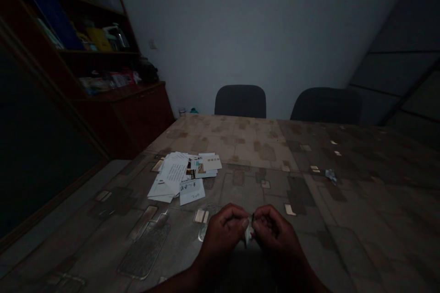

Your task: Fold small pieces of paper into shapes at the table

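Small pale piece [249, 235] held between two hands, near centre

The piece, marked with some red, is pinched by the left hand [225, 228] and the right hand [275, 230], thumb and fingers of each closed on it. Its exact nature cannot be told; it is largely covered by the fingers, and the light is dim. The hands are held close together at the near side of the patterned table [237, 139]. Printed cards and papers [174, 171] are heaped, overlapping, farther off to the left. A crumpled scrap [331, 176] is seen to the right, well apart. Two dark chairs [240, 101] are placed along the far edge.
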A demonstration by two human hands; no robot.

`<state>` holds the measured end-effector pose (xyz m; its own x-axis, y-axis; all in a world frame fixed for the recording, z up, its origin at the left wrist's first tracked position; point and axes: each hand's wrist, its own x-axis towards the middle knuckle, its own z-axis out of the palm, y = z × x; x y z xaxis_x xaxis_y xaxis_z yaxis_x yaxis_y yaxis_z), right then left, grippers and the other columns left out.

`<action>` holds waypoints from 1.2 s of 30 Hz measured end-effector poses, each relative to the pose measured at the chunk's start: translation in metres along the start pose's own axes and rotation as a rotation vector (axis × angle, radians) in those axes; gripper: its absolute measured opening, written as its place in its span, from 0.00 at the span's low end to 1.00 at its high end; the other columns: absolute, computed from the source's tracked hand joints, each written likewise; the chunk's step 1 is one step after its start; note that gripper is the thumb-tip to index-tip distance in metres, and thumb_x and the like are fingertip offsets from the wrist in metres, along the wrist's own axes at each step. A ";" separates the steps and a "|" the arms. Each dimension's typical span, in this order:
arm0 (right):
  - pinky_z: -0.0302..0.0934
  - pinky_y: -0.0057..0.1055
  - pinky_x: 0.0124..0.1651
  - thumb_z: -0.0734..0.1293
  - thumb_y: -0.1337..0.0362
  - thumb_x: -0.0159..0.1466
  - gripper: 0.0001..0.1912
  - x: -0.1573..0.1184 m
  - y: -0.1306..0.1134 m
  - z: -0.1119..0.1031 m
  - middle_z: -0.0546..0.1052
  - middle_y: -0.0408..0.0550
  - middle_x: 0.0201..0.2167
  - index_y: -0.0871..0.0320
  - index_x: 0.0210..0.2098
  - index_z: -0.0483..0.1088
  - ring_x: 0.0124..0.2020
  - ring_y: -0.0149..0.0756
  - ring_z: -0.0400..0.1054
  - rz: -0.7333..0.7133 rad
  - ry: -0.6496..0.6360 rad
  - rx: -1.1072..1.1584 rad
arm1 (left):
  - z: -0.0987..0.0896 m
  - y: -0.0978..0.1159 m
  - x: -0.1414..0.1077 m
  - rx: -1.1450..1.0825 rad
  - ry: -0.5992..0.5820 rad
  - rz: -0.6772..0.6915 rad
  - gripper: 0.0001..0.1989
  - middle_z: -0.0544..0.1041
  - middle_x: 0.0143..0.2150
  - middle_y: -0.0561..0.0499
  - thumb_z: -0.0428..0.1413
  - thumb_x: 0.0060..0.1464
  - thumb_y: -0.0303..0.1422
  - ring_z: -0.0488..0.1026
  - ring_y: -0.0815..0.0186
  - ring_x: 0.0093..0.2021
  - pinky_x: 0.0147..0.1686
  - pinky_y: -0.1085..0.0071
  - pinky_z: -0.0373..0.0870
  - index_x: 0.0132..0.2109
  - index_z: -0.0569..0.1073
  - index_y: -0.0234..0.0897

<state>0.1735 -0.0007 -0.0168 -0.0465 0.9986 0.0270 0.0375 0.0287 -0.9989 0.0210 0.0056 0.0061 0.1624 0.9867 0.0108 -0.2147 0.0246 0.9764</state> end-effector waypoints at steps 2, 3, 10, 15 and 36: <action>0.55 0.27 0.28 0.67 0.58 0.58 0.09 -0.001 -0.003 0.000 0.71 0.41 0.22 0.57 0.32 0.68 0.24 0.33 0.65 -0.014 0.010 -0.038 | 0.001 0.003 -0.001 0.015 0.004 -0.017 0.12 0.71 0.29 0.51 0.64 0.47 0.38 0.70 0.66 0.29 0.30 0.74 0.66 0.29 0.76 0.33; 0.55 0.28 0.28 0.67 0.58 0.59 0.09 -0.001 -0.005 0.000 0.72 0.41 0.22 0.57 0.32 0.68 0.24 0.33 0.65 -0.024 0.011 -0.064 | 0.001 0.004 -0.002 0.023 0.012 -0.017 0.11 0.71 0.29 0.52 0.64 0.47 0.38 0.70 0.67 0.30 0.30 0.74 0.66 0.29 0.76 0.33; 0.55 0.26 0.27 0.65 0.62 0.59 0.06 -0.004 -0.016 -0.003 0.69 0.39 0.21 0.56 0.29 0.68 0.24 0.33 0.63 -0.153 0.052 -0.328 | 0.001 -0.008 -0.004 -0.048 -0.024 -0.110 0.12 0.73 0.28 0.52 0.65 0.46 0.36 0.71 0.67 0.29 0.29 0.75 0.64 0.35 0.73 0.34; 0.57 0.25 0.28 0.64 0.66 0.60 0.03 -0.002 -0.017 -0.004 0.69 0.40 0.23 0.56 0.30 0.70 0.24 0.32 0.63 -0.300 0.021 -0.432 | 0.002 -0.010 0.000 0.027 0.035 -0.132 0.10 0.71 0.25 0.55 0.64 0.43 0.30 0.68 0.70 0.26 0.26 0.76 0.62 0.32 0.71 0.34; 0.60 0.27 0.31 0.62 0.72 0.63 0.07 -0.001 -0.020 -0.007 0.71 0.43 0.26 0.55 0.31 0.67 0.28 0.33 0.67 -0.637 0.038 -0.509 | 0.007 -0.008 -0.006 -0.077 -0.053 -0.200 0.14 0.73 0.32 0.52 0.63 0.43 0.31 0.70 0.70 0.28 0.27 0.76 0.62 0.39 0.70 0.35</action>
<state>0.1801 -0.0016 0.0030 -0.1788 0.7840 0.5945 0.4645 0.5999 -0.6514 0.0289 -0.0013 -0.0002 0.2591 0.9510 -0.1685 -0.2459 0.2336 0.9407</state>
